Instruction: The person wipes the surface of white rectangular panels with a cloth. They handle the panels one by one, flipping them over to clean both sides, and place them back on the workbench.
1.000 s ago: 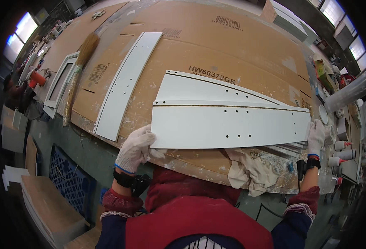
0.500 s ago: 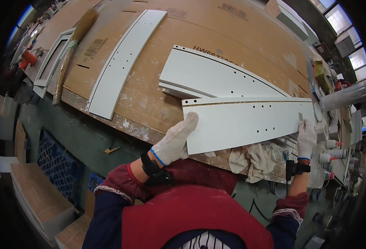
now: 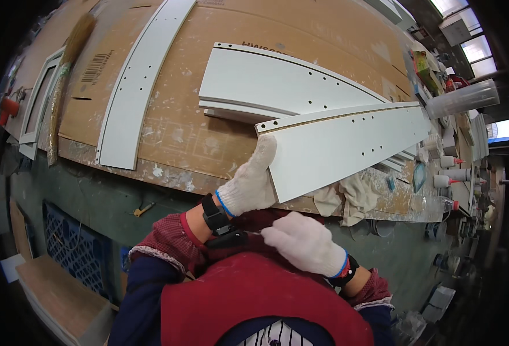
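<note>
Since half a second ago, the white-gloved right hand [image 3: 305, 245] has left the far end of the flat, white-painted rectangular panel with dark drilled holes [image 3: 329, 150] and come in before the body, just beside the left wrist; the panel now slants more steeply up to the right.

The white-gloved left hand [image 3: 247, 185] is closed about the panel's near-left corner, thumb on top, the other fingers partly hidden. The right hand's fingers curl inward; whether they grip anything cannot be told, though something thin and blurred shows by their tips.

The panel extends rightward from the left hand, overlapping a stack of similar white panels [image 3: 266, 75] beyond that hand. A crumpled cream-coloured cloth [image 3: 355, 199] lies to the hand's right, below the panel.

The step in hand looks like steadying the panel one-handed while the right hand is away from it; the next move seems to call for a firm left grip, so that the far end does not slide.

Left of the left hand, the brown cardboard sheet [image 3: 200, 141] carries a black printed barcode [image 3: 96, 67]; its dark lettering beyond the stack is partly covered. The panel shows no writing.
</note>
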A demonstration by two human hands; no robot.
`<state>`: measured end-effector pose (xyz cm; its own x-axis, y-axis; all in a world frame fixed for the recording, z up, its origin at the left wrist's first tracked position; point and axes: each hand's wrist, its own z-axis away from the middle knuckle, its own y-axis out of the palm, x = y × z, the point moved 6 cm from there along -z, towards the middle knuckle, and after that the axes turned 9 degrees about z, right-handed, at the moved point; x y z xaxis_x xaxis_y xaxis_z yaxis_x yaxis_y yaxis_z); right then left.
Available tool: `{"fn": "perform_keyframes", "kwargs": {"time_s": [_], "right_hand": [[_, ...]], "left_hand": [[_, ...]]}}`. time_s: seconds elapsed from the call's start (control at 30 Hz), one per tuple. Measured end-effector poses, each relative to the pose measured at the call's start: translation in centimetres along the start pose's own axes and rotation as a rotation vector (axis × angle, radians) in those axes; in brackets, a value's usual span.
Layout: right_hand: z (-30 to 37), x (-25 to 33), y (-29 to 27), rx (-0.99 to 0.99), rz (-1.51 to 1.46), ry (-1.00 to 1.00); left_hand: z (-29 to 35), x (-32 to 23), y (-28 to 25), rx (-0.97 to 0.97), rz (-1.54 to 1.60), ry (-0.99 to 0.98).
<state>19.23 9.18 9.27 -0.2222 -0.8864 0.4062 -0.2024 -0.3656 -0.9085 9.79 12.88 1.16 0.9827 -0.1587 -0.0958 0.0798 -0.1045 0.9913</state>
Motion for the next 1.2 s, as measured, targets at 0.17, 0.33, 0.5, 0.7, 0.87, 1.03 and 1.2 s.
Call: {"fn": "perform_keyframes", "kwargs": {"time_s": [0.17, 0.33, 0.5, 0.7, 0.87, 1.03, 1.2], "right_hand": [[1.8, -4.5, -4.9, -0.431, 0.155, 0.266], [-0.2, -2.2, -1.5, -0.006, 0.229, -0.018], [1.7, -3.0, -1.9, -0.166, 0.020, -0.023], [4.3, -9.0, -4.6, -0.534, 0.333, 0.461], [4.6, -9.9, -4.2, -0.520, 0.316, 0.483], [2.2, -4.9, -2.7, -0.326, 0.246, 0.233], [2.0, -3.3, -1.2, -0.199, 0.033, 0.153]], "left_hand": [[0.4, -0.7, 0.0, -0.068, -0.018, 0.025], [0.7, -0.3, -0.7, -0.131, -0.020, -0.024], [1.3, -0.4, -1.0, -0.247, -0.119, -0.079], [0.8, 0.2, -0.8, -0.228, -0.056, -0.157], [1.0, 1.0, -1.8, -0.378, -0.427, -0.036], [1.6, 2.2, -6.1, -0.372, -0.832, 0.044], [0.9, 1.6, -0.9, -0.516, -0.620, -0.018]]}}
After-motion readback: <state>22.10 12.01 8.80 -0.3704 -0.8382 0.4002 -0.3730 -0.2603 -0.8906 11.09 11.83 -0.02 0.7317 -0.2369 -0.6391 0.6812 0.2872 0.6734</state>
